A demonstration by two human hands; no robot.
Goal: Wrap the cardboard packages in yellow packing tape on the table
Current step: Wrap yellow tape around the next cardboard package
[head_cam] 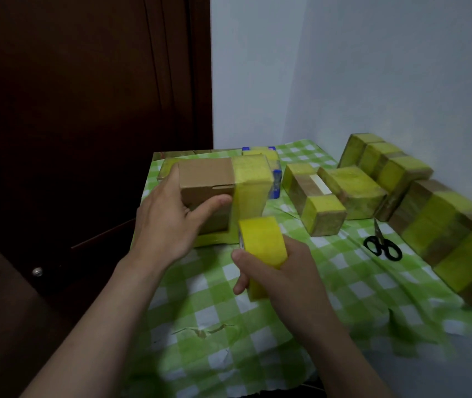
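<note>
Right hand [280,271] closes around a roll of yellow tape [260,245] low over the green-checked tablecloth [229,340]. A strip runs from the roll up over the right end of a cardboard box [204,182]. The left hand [168,222] grips that box at the table's far left, thumb on its front. Taped packages [355,191] and black scissors [383,245] lie to the right.

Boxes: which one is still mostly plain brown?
The box gripped by the left hand; just one yellow band wraps it, while the others show far more yellow.
</note>
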